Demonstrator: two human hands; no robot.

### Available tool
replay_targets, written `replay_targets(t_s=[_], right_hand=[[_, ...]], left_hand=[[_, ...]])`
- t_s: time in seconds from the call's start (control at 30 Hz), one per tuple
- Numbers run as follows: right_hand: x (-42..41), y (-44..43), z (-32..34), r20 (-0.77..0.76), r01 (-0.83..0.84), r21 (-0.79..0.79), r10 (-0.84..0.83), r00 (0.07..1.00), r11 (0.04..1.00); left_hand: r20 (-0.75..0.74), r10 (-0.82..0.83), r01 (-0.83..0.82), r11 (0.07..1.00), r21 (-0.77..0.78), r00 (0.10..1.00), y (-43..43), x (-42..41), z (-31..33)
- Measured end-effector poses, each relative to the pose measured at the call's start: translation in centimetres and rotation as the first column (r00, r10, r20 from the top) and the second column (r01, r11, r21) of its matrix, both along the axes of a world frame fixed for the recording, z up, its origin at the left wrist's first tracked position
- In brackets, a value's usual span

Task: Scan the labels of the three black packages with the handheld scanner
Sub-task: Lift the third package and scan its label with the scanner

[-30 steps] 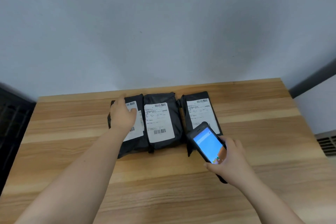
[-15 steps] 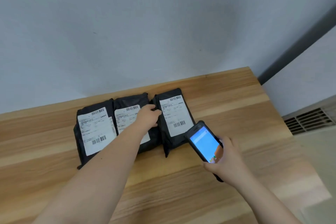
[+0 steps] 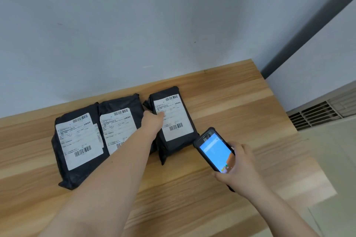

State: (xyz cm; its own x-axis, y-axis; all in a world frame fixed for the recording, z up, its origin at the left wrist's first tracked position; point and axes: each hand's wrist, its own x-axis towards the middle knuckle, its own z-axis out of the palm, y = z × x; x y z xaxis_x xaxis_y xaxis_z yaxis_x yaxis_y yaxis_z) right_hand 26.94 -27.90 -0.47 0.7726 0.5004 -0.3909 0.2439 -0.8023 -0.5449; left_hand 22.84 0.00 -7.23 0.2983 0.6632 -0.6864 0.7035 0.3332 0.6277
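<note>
Three black packages with white barcode labels lie side by side on the wooden table (image 3: 221, 106), near the wall. The left package (image 3: 63, 165) and middle package (image 3: 119, 107) touch; the right package (image 3: 173, 140) sits slightly apart. My left hand (image 3: 153, 121) rests on the left edge of the right package, fingers touching its label. My right hand (image 3: 240, 171) grips the handheld scanner (image 3: 213, 152), a black device with a lit blue screen, held just right of and below the right package. My forearm hides part of the middle package's label.
A pale wall runs behind the table. The table's right edge drops off to a light floor (image 3: 331, 159), where a low vent grille (image 3: 317, 113) and a dark wall strip (image 3: 308, 31) stand.
My left hand has travelled from the left package across the middle one to the right package. The view has swung right, and the scanner has stayed beside the right package.
</note>
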Motion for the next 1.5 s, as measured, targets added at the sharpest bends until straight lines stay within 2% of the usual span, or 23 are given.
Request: replay_targets(t_s=[0.23,0.43,0.87,0.97,1.2,1.5], right_hand=[[0.6,-0.9,-0.6,0.012,0.004,0.0,-0.004,1.0,1.0],[1.1,-1.0,-0.4,0.007,0.012,0.004,-0.012,1.0,1.0],[2.0,-2.7,-0.5,-0.004,0.014,0.015,-0.014,1.0,1.0],[1.8,-2.8,-0.2,-0.016,0.006,0.022,-0.005,1.0,1.0],[1.0,-2.3,0.8,-0.007,-0.033,-0.002,0.033,0.999,0.999],[1.2,0.8,3.5,0.0,-0.061,0.03,0.061,0.998,0.998]], left_hand=[[0.116,0.088,-0.081,0.995,-0.059,0.989,-0.6,0.8,0.0],[0.209,0.251,-0.182,0.936,-0.301,0.945,-0.5,1.5,0.4],[0.216,0.256,-0.182,0.933,-0.31,0.942,-1.0,2.4,0.9],[0.248,0.234,-0.164,0.948,-0.272,0.94,-0.5,2.0,1.6],[0.397,0.179,-0.161,0.984,-0.078,0.9,2.2,0.9,4.6],[0.513,0.174,-0.208,0.978,0.01,0.84,5.4,-1.4,9.8]])
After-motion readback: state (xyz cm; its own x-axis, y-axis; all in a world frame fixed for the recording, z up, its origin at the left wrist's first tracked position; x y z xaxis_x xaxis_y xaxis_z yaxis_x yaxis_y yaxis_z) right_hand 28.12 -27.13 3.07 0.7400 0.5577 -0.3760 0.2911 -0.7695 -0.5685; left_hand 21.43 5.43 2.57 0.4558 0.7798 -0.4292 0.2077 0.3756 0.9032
